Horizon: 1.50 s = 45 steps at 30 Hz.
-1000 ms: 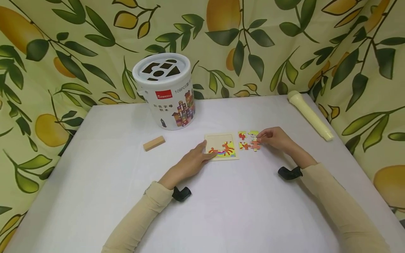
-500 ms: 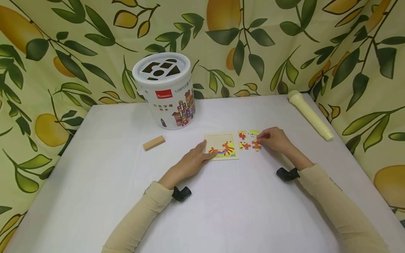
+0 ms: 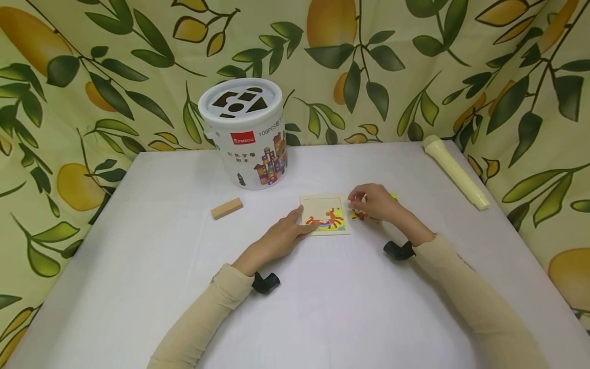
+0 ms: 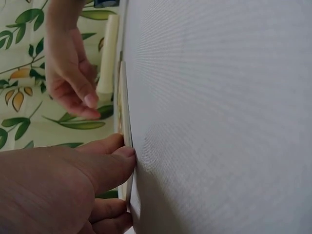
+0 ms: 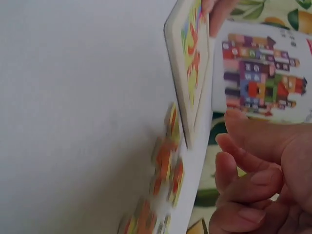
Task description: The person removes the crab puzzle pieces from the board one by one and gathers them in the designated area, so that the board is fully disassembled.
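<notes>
My left hand (image 3: 281, 233) pinches the left side of a small square wooden puzzle board (image 3: 321, 205), thumb along the near edge and fingers at the far side. Its lower part shows a red-orange animal with a rainbow, while the upper part is bare wood. Just right of the board lie several loose puzzle pieces (image 5: 165, 158), yellow and red-orange. Over these hovers my right hand (image 3: 379, 201), partly hiding them in the head view. Its thumb and fingers are loosely curved, with no piece showing between the fingertips in either wrist view.
A white block bucket (image 3: 244, 138) with shape holes in its lid stands behind, left of the board. A plain wooden block (image 3: 227, 208) lies in front of it. At the back right is a cream microphone-shaped object (image 3: 454, 171). A leaf-patterned curtain (image 3: 322, 77) borders the table.
My right hand has left the right edge of the pieces and moved leftward over them, closer to the board. The left hand stays on the board. The head view has shifted slightly.
</notes>
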Available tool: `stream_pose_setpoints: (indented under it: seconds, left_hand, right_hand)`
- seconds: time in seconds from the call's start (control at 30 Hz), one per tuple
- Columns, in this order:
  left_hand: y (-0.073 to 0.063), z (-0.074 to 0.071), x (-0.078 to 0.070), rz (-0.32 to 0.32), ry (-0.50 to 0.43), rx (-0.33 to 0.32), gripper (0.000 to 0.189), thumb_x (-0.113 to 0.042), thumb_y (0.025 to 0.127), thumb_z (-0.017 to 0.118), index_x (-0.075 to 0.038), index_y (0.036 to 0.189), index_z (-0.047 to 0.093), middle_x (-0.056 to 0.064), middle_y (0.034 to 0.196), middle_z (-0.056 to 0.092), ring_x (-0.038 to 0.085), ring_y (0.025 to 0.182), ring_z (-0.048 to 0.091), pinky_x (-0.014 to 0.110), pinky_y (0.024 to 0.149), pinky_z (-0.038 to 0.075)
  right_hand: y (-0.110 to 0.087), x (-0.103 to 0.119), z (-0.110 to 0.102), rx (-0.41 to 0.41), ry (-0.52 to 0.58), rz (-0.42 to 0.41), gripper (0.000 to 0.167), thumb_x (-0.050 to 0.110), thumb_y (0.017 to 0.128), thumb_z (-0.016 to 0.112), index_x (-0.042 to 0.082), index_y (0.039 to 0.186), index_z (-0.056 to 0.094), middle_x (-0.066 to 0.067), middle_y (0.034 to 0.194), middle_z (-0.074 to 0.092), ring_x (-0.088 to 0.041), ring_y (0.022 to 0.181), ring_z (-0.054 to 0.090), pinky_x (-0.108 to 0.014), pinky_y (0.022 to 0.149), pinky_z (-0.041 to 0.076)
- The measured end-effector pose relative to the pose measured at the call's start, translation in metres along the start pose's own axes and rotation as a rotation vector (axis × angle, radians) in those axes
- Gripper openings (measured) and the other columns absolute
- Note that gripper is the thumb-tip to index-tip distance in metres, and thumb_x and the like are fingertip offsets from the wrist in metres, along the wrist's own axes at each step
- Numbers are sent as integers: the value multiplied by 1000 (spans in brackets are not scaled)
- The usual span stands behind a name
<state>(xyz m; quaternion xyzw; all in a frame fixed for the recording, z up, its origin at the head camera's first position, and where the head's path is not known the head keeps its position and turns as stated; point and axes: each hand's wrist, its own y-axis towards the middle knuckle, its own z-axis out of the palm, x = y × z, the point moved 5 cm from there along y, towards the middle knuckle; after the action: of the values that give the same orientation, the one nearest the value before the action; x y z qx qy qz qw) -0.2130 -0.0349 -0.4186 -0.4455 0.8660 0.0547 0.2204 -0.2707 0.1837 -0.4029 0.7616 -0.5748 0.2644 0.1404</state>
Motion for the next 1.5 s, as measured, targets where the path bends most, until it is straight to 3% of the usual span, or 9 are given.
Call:
stream_pose_setpoints:
  seconds: [0.17, 0.37, 0.6, 0.97, 1.2, 1.3, 1.5]
  left_hand:
    - [-1, 0, -1, 9, 3, 3, 37, -21, 97, 46, -28, 133, 49, 21, 150, 21, 35, 135, 31, 47, 104, 36]
    - [-2, 2, -2, 16, 16, 3, 37, -21, 96, 47, -28, 132, 49, 21, 150, 22, 34, 134, 32, 47, 104, 37]
    - [-4, 0, -2, 14, 9, -16, 35, -22, 97, 46, -28, 131, 51, 20, 150, 22, 33, 135, 31, 46, 105, 35]
    - [-4, 0, -3, 29, 8, -26, 35, -21, 96, 47, -26, 131, 52, 21, 149, 24, 33, 135, 31, 46, 105, 35]
    - [-3, 0, -3, 21, 15, -12, 37, -20, 96, 48, -27, 132, 50, 21, 150, 23, 33, 135, 31, 46, 105, 36]
    - [-3, 0, -2, 8, 11, -3, 38, -19, 96, 49, -28, 132, 49, 20, 150, 22, 33, 135, 32, 46, 104, 36]
    - [-3, 0, -2, 12, 10, -5, 36, -21, 96, 47, -28, 132, 50, 19, 150, 22, 33, 135, 31, 45, 105, 36]
  right_hand:
    - [8, 20, 20, 96, -21, -64, 28, 24, 80, 71, 7, 101, 63, -8, 88, 56, -22, 81, 48, -29, 68, 41]
    - [11, 27, 35, 154, -86, 3, 36, 26, 78, 74, 7, 105, 60, -11, 97, 55, -23, 86, 50, -33, 75, 45]
    - [7, 37, 32, 126, -105, -43, 28, 22, 76, 75, 7, 95, 61, -9, 90, 55, -21, 80, 50, -30, 70, 44]
    - [12, 29, 35, 89, -83, -28, 33, 23, 75, 77, 8, 97, 58, -9, 93, 60, -22, 82, 53, -33, 72, 46]
    - [14, 23, 26, 49, 54, -98, 5, 12, 84, 67, 8, 86, 65, -3, 78, 60, -18, 73, 49, -25, 59, 42]
    - [17, 20, 23, 55, 111, -99, 6, 12, 85, 64, 8, 85, 68, -4, 79, 62, -18, 72, 48, -24, 57, 41]
    - [22, 13, 20, 64, 154, -58, 10, 14, 87, 63, 7, 88, 71, -5, 85, 66, -18, 75, 49, -26, 65, 42]
